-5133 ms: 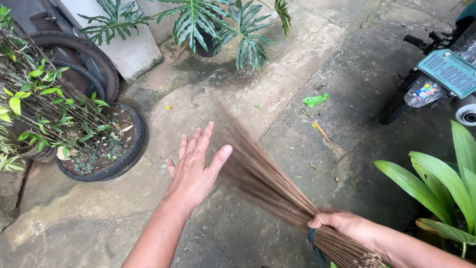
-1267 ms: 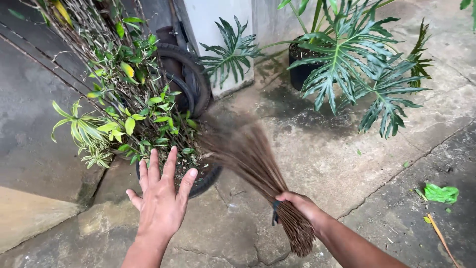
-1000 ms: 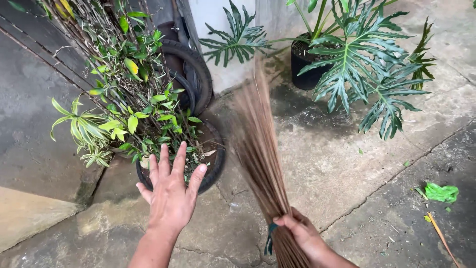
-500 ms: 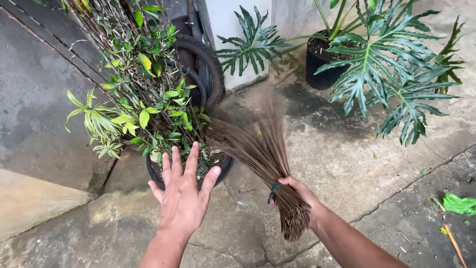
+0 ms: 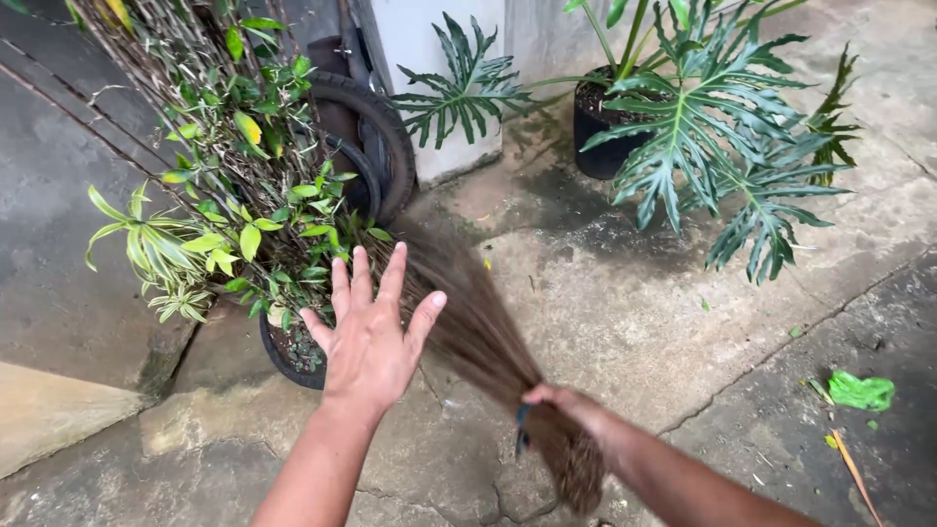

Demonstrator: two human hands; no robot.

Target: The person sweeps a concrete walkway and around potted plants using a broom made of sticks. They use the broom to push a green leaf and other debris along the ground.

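Two hands in shot, both low in the frame. Right hand (image 5: 569, 402), lower centre-right, has its fingers wrapped tight round the neck of a stick broom (image 5: 478, 337), right by a dark band on the bundle. Brown bristles fan up and left from the grip toward the middle of the frame, pretty blurred, and the stub end pokes out below the fist toward the bottom edge.

Left hand (image 5: 369, 346) is just left of centre, palm down, fingers spread wide and straight, holding nothing. It hovers in front of a tyre planter (image 5: 283, 353), and its thumb sits just beside the bristles; can't tell if they touch.

That planter has a leggy shrub (image 5: 244, 195) with green and yellow leaves filling the upper left. Behind it, upper centre-left, another tyre (image 5: 376, 127) stands upright against a white pillar (image 5: 429, 59).

Top centre-right has a black pot (image 5: 593, 137) with big split-leaf fronds (image 5: 722, 127) hanging out over the ground.

Ground is cracked, stained concrete (image 5: 625, 312). At the far right edge, mid-low, lies a crumpled bright green wrapper (image 5: 861, 390), no label readable, with a thin orange-brown stick (image 5: 854, 468) just below it. One small yellow leaf (image 5: 487, 263) lies near the bristle tips, about centre.
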